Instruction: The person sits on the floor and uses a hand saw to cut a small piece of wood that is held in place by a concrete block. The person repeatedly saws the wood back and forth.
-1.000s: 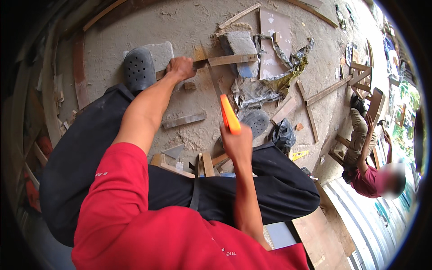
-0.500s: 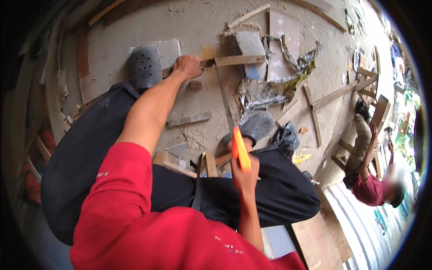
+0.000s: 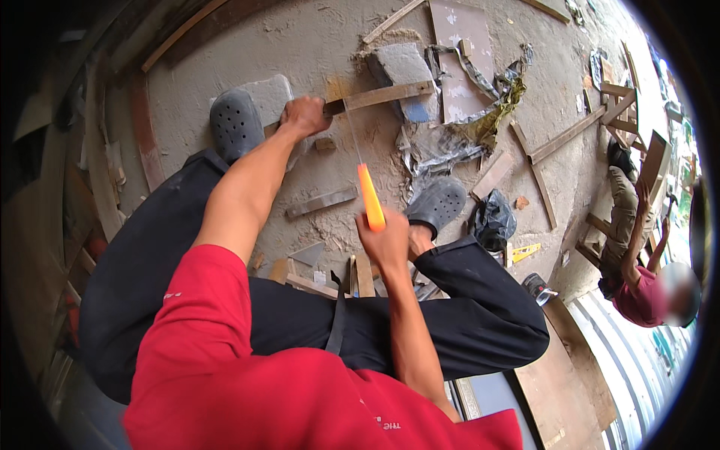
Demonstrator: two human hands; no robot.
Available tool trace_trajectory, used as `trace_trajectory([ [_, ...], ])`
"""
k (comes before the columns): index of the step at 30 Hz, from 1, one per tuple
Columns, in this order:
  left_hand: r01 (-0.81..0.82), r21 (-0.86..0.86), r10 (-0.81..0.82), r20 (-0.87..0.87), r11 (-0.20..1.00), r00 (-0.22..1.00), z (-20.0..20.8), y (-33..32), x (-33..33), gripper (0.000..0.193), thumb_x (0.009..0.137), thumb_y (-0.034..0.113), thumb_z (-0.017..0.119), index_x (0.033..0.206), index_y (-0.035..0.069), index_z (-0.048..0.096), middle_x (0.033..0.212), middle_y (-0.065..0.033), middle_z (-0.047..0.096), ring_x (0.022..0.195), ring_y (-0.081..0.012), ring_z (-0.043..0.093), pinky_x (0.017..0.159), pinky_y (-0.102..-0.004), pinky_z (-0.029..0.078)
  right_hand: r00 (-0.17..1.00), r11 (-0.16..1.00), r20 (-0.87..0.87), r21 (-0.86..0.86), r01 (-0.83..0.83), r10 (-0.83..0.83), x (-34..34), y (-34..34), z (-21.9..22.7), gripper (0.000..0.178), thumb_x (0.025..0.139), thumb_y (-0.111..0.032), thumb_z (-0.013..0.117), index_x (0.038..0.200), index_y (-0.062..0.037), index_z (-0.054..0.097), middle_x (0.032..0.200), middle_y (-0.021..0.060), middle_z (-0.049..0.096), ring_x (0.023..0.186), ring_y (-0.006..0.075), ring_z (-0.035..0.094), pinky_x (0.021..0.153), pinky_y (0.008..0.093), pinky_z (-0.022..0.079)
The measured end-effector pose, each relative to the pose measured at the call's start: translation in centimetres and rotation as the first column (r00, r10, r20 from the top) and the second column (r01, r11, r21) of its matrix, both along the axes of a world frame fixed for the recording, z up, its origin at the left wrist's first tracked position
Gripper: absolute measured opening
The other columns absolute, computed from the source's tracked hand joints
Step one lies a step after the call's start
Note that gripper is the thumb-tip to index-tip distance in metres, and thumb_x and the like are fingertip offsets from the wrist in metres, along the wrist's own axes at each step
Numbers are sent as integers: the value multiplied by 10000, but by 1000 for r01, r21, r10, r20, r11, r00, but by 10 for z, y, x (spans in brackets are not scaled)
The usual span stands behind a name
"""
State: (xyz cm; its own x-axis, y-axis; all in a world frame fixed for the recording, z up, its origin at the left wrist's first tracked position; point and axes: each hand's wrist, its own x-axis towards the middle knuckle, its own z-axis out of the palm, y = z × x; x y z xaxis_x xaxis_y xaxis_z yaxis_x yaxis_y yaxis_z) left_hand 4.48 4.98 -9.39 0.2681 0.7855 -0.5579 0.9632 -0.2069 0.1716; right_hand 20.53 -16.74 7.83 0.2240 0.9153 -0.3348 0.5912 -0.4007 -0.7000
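Note:
My left hand (image 3: 304, 116) is closed around a narrow length of wood (image 3: 394, 94), pressing it down near my left clog (image 3: 236, 124). The wood's right end lies over a grey block (image 3: 401, 64), and a paler slab (image 3: 268, 96) sits under its left side. My right hand (image 3: 386, 240) grips the orange handle of a handsaw (image 3: 370, 199). Its thin blade points away from me and meets the wood a little right of my left hand. How deep the blade sits in the wood cannot be made out.
Wood offcuts (image 3: 322, 202) lie between my feet. Crumpled sheeting (image 3: 450, 150), a black plastic bag (image 3: 493, 220) and a yellow tool (image 3: 525, 253) are to the right. Farther right, a co-worker (image 3: 637, 255) holds a board and a hammer. Planks line the left side.
My right hand has pushed the saw forward, so the handle is closer to the wood and less blade shows on my side. My left hand still holds the wood. The view has shifted slightly.

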Motion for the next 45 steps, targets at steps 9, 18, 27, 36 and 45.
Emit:
trace_trajectory([
  [9,25,56,-28,50,998,998,21,-2,58,388,789,403,612,984,84,715,945,-219,697,918,-384,679,821,-468,543,996,995,-47,55,79,-76,50,7,-15,241,780,-190,683,720,22,587,617,194,561,541,319,579,534,386,436],
  [18,26,54,-29,71,998,997,24,-6,54,398,782,370,613,995,51,717,982,-221,698,928,-385,685,830,-453,550,995,995,-54,-44,86,-88,55,5,-4,244,774,-221,677,770,16,616,694,230,600,629,409,597,558,440,455],
  [27,43,93,-52,94,995,994,11,12,24,387,780,386,619,979,71,725,936,-211,703,915,-373,688,810,-456,555,999,999,-6,-17,37,-37,34,-10,5,162,765,-159,694,721,-12,641,666,188,629,592,337,622,569,410,467],
  [36,23,13,-24,59,1000,998,15,30,-17,399,771,368,626,1002,55,713,953,-209,701,946,-362,680,853,-442,540,1000,972,-11,234,15,-12,4,-14,43,117,759,-107,704,809,-5,676,625,153,601,563,305,617,589,354,488],
  [45,44,-67,-44,-3,997,999,20,34,-50,369,734,331,648,940,35,726,944,-210,706,901,-344,697,809,-434,561,975,994,-193,16,112,-107,-21,-37,55,117,790,-90,667,754,14,628,621,146,595,582,230,614,606,324,481],
])
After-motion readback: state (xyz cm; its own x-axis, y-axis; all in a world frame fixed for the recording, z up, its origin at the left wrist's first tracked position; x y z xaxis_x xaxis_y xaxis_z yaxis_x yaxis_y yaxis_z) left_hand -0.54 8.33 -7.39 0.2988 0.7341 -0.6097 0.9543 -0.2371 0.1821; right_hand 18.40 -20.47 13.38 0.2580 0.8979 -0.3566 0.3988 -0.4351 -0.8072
